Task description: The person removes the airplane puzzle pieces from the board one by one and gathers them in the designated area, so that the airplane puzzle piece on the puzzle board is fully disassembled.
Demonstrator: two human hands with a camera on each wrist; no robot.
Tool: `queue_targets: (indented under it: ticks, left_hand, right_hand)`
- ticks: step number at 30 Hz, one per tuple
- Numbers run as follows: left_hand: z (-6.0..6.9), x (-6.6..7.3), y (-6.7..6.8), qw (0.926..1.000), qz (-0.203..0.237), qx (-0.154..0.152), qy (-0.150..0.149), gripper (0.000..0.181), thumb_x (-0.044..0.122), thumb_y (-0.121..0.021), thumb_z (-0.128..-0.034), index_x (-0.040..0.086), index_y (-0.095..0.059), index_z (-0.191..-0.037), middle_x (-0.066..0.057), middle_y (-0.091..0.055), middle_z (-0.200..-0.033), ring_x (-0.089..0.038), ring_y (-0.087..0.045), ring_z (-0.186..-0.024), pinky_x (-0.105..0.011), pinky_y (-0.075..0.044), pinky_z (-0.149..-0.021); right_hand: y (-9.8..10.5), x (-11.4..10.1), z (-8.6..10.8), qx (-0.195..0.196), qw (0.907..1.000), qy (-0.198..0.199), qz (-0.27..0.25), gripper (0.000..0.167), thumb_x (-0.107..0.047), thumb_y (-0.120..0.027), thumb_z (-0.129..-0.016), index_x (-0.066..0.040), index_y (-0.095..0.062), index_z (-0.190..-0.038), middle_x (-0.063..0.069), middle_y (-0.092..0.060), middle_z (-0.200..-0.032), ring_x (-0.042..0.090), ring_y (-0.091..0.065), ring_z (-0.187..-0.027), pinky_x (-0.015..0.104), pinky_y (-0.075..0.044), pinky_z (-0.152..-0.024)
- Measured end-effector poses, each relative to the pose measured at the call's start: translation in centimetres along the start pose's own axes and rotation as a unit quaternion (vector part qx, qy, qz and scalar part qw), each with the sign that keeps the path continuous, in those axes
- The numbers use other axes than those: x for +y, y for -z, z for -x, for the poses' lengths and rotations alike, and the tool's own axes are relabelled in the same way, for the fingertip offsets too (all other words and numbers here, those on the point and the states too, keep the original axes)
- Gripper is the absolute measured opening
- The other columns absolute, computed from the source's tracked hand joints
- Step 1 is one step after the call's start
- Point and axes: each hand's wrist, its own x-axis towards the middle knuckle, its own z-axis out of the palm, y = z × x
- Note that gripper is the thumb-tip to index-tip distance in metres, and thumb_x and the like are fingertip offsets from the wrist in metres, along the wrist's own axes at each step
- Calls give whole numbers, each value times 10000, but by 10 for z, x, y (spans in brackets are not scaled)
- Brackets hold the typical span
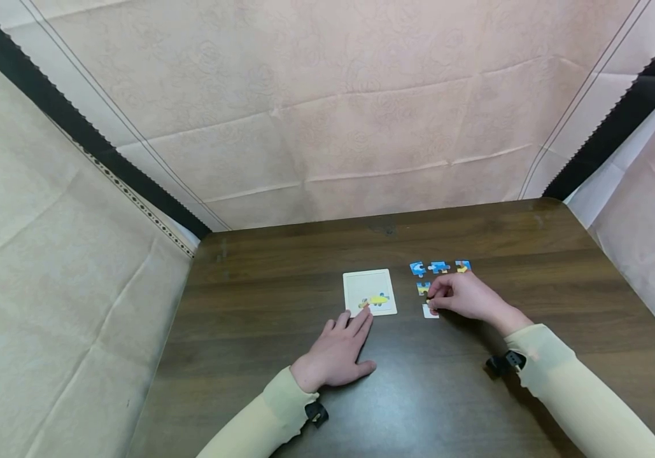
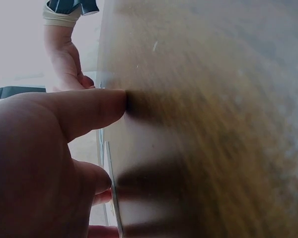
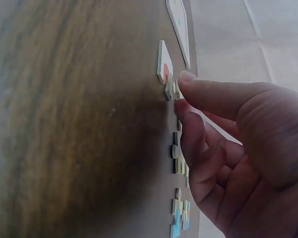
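A square white puzzle board (image 1: 367, 283) with a thin raised border lies on the table; yellow, red and green pieces or print show in its lower part. My left hand (image 1: 335, 353) is spread flat, its fingertips resting on the board's near edge and its thumb on the wood. To the right, my right hand (image 1: 470, 298) has thumb and forefinger together at a small puzzle piece (image 3: 170, 88), apparently pinching it; the fingers partly hide it. Just below those fingertips lies a mostly white puzzle piece (image 1: 430, 312).
Blue jigsaw pieces (image 1: 438, 267) lie in a row beyond my right hand, with a blue and yellow piece (image 1: 422, 288) left of its fingers. The brown wooden table (image 1: 281, 267) ends at pale cloth (image 1: 361, 127) behind and at the sides.
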Motion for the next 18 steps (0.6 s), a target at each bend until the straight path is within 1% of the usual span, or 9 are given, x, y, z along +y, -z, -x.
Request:
queue_targets:
  ticks: [4,7,12,15,18]
  left_hand:
    - [0,0,1,10000,42,-20,11,902,644,-570,-1028,136,-272,-1711,20,-144,-1793,-330,-289,-1565,-492,-361,-1169]
    - [1,1,2,10000,50,-47,52,905,640,-577,-1025,134,-272,-1711,14,-148,-1793,-340,-292,-1565,-496,-360,-1173]
    - [-2,4,4,9999,-74,-23,120,920,647,-590,-1015,129,-279,-1708,-6,-190,-1784,-345,-321,-1541,-499,-379,-1156]
    - [-6,9,4,9996,-231,12,163,934,666,-583,-1008,124,-282,-1707,-22,-234,-1771,-333,-365,-1486,-485,-409,-1110]
    - [-11,13,1,9989,-409,99,226,947,687,-575,-1002,121,-289,-1705,-29,-270,-1758,-314,-406,-1404,-463,-435,-1041]
  right_hand:
    - [0,-7,-7,4,9999,28,102,79,-156,-860,-926,-160,-794,-969,-99,-730,-829,110,-643,-744,329,-547,-727]
    - [-3,-17,-19,-74,9995,242,169,87,-166,-857,-932,-156,-798,-995,-100,-724,-847,106,-645,-758,342,-560,-739]
    - [-13,-40,-47,-440,9965,686,176,101,-161,-832,-959,-138,-807,-1054,-103,-719,-865,115,-635,-765,339,-568,-743]
    - [-21,-52,-63,-699,9938,838,193,109,-160,-806,-983,-146,-814,-1090,-104,-728,-898,116,-636,-788,335,-579,-779]
    - [-28,-64,-76,-896,9914,912,274,104,-177,-790,-998,-180,-820,-1098,-111,-737,-928,109,-650,-829,338,-582,-837]
